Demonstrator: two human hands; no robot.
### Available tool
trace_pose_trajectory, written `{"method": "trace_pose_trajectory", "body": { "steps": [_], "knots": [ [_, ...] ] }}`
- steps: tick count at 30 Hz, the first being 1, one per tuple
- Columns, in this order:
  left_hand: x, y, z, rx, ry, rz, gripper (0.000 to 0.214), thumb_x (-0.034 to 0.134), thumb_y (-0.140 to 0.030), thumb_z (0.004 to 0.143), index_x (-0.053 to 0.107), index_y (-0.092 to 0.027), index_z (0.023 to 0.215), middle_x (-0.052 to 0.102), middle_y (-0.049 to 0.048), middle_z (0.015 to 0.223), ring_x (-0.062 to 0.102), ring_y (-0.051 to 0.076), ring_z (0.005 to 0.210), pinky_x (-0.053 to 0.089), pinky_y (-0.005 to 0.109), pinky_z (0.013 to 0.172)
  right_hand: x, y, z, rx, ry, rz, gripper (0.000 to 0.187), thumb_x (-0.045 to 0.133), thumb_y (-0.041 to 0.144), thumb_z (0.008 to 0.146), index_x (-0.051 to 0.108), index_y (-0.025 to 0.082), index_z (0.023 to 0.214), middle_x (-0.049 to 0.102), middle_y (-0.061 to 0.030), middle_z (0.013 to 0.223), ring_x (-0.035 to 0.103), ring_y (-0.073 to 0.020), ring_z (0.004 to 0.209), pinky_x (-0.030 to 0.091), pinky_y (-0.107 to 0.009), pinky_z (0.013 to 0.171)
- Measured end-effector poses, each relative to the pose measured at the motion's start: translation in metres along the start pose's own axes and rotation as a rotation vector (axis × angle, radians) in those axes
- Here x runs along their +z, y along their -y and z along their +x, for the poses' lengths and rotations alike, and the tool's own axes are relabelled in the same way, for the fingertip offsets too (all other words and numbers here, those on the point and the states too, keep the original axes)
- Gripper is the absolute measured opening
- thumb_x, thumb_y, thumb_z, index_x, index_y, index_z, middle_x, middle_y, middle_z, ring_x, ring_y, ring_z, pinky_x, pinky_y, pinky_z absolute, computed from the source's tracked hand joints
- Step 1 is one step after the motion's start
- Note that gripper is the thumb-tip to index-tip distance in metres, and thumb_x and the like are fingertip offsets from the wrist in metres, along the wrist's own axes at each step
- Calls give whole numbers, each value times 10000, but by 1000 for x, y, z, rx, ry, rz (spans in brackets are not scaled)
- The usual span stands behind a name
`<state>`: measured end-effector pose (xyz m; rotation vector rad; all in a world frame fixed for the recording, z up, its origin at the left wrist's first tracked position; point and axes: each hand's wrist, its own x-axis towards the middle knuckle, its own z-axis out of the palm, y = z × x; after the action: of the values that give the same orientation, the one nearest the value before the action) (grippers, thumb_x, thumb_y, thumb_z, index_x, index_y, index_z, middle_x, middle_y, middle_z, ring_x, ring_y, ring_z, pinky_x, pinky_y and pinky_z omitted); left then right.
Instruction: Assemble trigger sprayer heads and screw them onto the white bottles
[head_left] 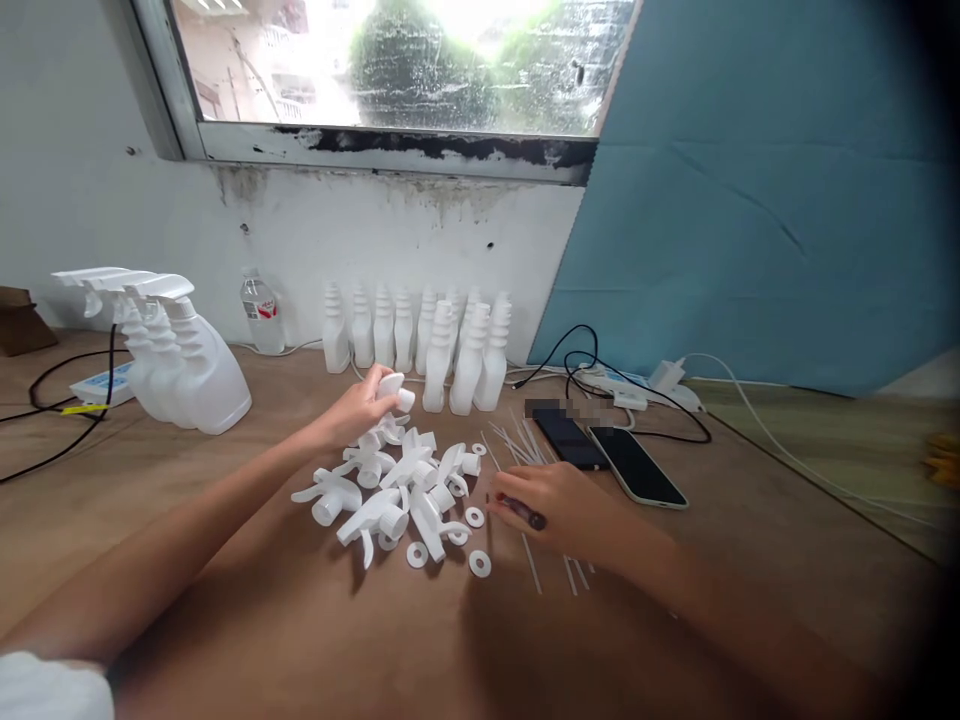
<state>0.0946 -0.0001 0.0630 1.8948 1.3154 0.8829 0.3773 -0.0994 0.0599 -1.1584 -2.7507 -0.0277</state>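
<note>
My left hand (pixel 364 408) is closed on a white trigger spray head (pixel 405 400), lifted above the back of a pile of similar spray heads (pixel 412 465). My right hand (pixel 555 500) is low over the table, its fingers curled round a slim dark stick-like tool (pixel 525 512) with a rounded end; its exact kind is unclear. White ring washers (pixel 474 517) lie scattered just left of that hand and among the spray heads. Thin white dip tubes (pixel 531 565) lie under and around my right hand, partly hidden by it.
White bottles without heads (pixel 471 365) stand in rows by the wall. Several bottles with spray heads (pixel 202 375) stand at left, near a clear water bottle (pixel 262 315). Two phones (pixel 637 465), black cables (pixel 581 360) and a power strip (pixel 630 385) lie at right.
</note>
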Motion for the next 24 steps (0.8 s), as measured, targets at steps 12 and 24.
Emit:
{"method": "trace_pose_trajectory", "body": {
  "steps": [12, 24],
  "knots": [
    [-5, 29, 88, -160, -53, 6, 474, 661, -405, 727, 492, -99, 1047, 675, 110, 818, 619, 165, 640, 426, 225, 536, 40, -6, -4, 80, 50, 8, 292, 407, 35, 818, 574, 182, 1008, 597, -71, 981, 564, -197, 888, 412, -293, 732],
    [-14, 2, 18, -36, 108, 134, 318, 686, -432, 612, 697, -164, 782, 669, 9, 712, 580, 171, 653, 381, 226, 553, 29, -28, -19, 253, 118, 201, 439, 386, 69, 839, 504, 224, 1232, 608, -74, 1009, 583, -193, 921, 439, -285, 761]
  ]
}}
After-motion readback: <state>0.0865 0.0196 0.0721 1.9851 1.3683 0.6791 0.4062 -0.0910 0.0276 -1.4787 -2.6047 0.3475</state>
